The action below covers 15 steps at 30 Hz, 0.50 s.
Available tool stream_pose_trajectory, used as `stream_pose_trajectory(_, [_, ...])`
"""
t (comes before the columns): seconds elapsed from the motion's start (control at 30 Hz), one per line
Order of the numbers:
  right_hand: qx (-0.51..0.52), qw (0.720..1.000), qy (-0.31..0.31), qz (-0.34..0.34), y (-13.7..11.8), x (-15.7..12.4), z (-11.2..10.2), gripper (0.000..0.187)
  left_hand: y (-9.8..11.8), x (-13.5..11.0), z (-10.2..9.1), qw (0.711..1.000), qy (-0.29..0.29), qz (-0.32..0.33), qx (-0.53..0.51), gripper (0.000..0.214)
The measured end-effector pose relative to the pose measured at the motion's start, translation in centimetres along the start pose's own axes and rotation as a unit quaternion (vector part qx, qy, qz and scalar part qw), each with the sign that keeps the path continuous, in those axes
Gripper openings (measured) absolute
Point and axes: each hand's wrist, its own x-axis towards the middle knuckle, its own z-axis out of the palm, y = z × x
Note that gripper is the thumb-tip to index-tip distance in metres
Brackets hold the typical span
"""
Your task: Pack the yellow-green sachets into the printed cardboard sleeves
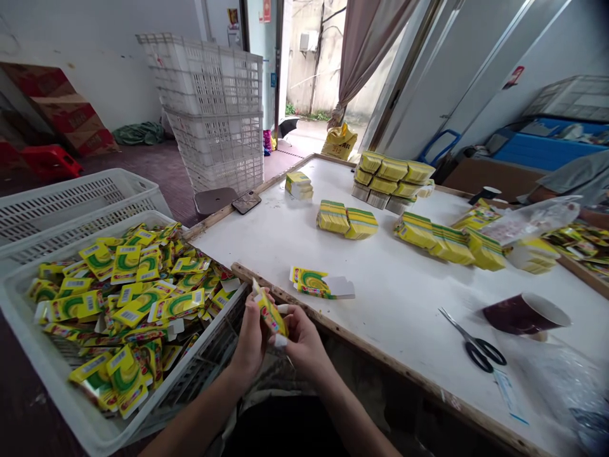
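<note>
Over the table's near edge, my left hand point(253, 339) and my right hand point(302, 339) are both closed on one small yellow-and-green carton point(271, 312). My left fingers wrap its left side, while my right thumb and fingers pinch the lower right end, where a white flap shows. White coverings sit on some right fingertips. Just beyond, a flat carton point(311, 283) lies on the white table point(380, 279), its white flap pointing right. To my left, a white plastic crate point(61, 393) holds a heap of similar cartons point(143, 304).
Bundled flat cartons point(345, 219) stand in rows across the table, with a taller stack point(392, 178) behind. Scissors point(476, 346), a dark cup point(523, 313) and clear plastic lie right. A phone point(246, 202) rests at the left edge. Another person's arm point(566, 181) shows far right.
</note>
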Motion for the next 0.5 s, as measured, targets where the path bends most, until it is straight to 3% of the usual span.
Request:
stream_pose_trajectory(0.1, [0.061, 0.998, -0.006, 0.012, -1.1, 0.5, -1.5, 0.042, 0.2, 0.2, 0.0, 0.998, -0.046, -0.005, 0.041, 0.048])
stream_pose_trajectory(0.2, [0.100, 0.995, -0.005, 0.020, -2.2, 0.4, -2.2, 0.033, 0.2, 0.4, -0.2, 0.996, -0.053, -0.013, 0.076, 0.035])
stream_pose_trajectory(0.33, [0.130, 0.991, 0.033, 0.020, -2.2, 0.3, -2.1, 0.033, -0.1, 0.5, -0.6, 0.994, -0.061, -0.029, 0.091, 0.035])
stream_pose_trajectory(0.5, [0.149, 0.988, 0.039, 0.010, -1.6, 0.4, -1.9, 0.026, 0.0, 0.4, -0.9, 0.985, -0.066, -0.002, 0.157, 0.033])
